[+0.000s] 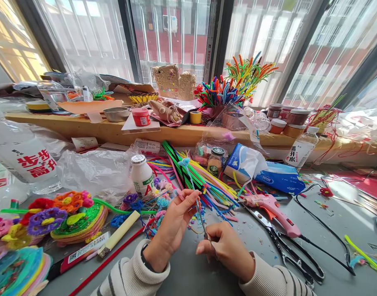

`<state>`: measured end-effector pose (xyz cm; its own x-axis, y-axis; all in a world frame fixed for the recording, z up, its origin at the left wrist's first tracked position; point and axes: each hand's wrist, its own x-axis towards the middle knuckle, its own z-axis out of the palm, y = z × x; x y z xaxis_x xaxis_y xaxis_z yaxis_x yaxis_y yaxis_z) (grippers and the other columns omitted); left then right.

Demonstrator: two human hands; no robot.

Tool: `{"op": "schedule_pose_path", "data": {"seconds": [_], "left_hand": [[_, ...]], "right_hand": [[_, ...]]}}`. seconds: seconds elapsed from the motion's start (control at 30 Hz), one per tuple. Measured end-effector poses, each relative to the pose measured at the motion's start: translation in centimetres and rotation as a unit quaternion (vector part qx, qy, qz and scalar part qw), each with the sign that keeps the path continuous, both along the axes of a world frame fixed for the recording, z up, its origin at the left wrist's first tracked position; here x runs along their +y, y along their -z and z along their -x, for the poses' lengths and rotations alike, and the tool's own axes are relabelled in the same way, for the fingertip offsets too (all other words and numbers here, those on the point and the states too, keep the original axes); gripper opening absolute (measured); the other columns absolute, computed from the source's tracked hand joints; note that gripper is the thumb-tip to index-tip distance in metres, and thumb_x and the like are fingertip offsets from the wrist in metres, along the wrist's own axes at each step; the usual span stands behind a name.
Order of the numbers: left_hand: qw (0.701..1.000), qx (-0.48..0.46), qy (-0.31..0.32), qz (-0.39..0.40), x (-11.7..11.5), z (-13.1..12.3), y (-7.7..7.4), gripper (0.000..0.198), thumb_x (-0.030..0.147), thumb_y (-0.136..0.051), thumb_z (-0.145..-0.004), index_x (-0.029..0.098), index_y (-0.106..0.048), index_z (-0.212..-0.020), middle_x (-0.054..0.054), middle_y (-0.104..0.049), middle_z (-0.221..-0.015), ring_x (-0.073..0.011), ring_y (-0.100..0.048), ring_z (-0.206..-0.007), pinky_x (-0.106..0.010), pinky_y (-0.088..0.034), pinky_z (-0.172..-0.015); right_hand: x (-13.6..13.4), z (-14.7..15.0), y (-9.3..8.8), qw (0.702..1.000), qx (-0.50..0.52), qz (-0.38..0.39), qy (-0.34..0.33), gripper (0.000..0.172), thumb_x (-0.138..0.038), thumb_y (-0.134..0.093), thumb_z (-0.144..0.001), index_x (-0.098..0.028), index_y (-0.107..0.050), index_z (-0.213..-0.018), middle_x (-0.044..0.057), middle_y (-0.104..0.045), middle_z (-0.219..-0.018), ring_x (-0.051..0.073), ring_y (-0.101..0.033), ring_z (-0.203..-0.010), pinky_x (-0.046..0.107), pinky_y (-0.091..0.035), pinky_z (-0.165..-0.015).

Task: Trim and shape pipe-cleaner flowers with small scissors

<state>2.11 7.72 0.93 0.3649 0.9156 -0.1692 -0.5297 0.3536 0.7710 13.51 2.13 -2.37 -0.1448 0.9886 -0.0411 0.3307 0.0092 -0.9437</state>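
Note:
My left hand (177, 222) is closed in a pinch around a light blue pipe cleaner (190, 179). The upper end of this stem rises above my fingers and carries a small blue twisted shape (184, 163). In my right hand (227, 248), fingers wrap round a pair of small scissors (202, 220). Their thin metal blades point up towards my left fingertips, close to the lower part of the stem. Whether the blades touch the stem I cannot tell. Behind both hands lies a spread of coloured pipe cleaners (191, 172).
Large black-handled scissors (282, 242) and a pink glue gun (274, 207) with a black cord lie to the right. Pipe-cleaner flowers (48, 220), a yellow-handled tool (120, 234) and a white bottle (142, 174) are left. A wooden ledge (108, 133) holds jars along the windows.

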Motion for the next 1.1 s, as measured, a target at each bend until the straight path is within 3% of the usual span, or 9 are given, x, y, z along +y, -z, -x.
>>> {"op": "schedule_pose_path", "data": {"seconds": [0.27, 0.53, 0.67, 0.8, 1.1], "left_hand": [[1.0, -0.012, -0.002, -0.004, -0.1, 0.3, 0.0, 0.007, 0.017, -0.063, -0.064, 0.015, -0.057, -0.065, 0.003, -0.048, -0.07, -0.0068, -0.047, -0.065, -0.023, -0.044, -0.065], [1.0, -0.017, 0.013, -0.007, 0.1, 0.4, 0.0, 0.006, 0.016, -0.06, -0.066, 0.015, -0.054, -0.063, 0.003, -0.045, -0.066, -0.0064, -0.045, -0.064, -0.021, -0.042, -0.065], [0.999, 0.007, 0.033, -0.013, 0.1, 0.3, 0.0, 0.008, 0.019, -0.06, -0.067, 0.016, -0.053, -0.064, 0.004, -0.043, -0.063, -0.0055, -0.043, -0.06, -0.019, -0.04, -0.061], [0.996, 0.059, 0.041, -0.045, -0.1, 0.2, -0.1, 0.013, 0.021, -0.061, -0.065, 0.016, -0.05, -0.06, 0.005, -0.041, -0.058, -0.0052, -0.04, -0.055, -0.017, -0.037, -0.058], [0.988, 0.128, 0.06, -0.067, -0.6, 0.0, -0.5, 0.013, 0.024, -0.063, -0.061, 0.015, -0.054, -0.062, 0.003, -0.044, -0.06, -0.0075, -0.041, -0.058, -0.02, -0.035, -0.059]], "right_hand": [[0.1, -0.1, 0.1, 1.0, 0.011, -0.004, -0.004, 0.057, -0.065, -0.052, -0.053, -0.017, -0.031, -0.034, -0.003, -0.037, -0.033, 0.005, -0.028, -0.036, 0.02, -0.02, -0.038], [-0.3, -0.8, 0.3, 0.999, 0.04, 0.002, -0.007, 0.058, -0.069, -0.045, -0.056, -0.016, -0.037, -0.034, -0.002, -0.039, -0.035, 0.006, -0.03, -0.035, 0.021, -0.02, -0.038], [0.0, -1.3, 0.2, 0.997, 0.048, -0.052, 0.036, 0.057, -0.064, -0.044, -0.063, -0.013, -0.05, -0.038, -0.002, -0.038, -0.039, 0.007, -0.033, -0.041, 0.021, -0.025, -0.043], [0.3, -1.7, -0.3, 0.992, 0.066, -0.033, 0.099, 0.048, -0.058, -0.05, -0.064, -0.012, -0.06, -0.052, -0.005, -0.033, -0.041, 0.006, -0.026, -0.042, 0.02, -0.022, -0.042], [0.0, -0.8, -1.2, 0.987, 0.133, 0.005, 0.092, 0.037, -0.046, -0.058, -0.064, -0.01, -0.059, -0.056, -0.006, -0.03, -0.045, 0.005, -0.023, -0.045, 0.02, -0.018, -0.042]]}}
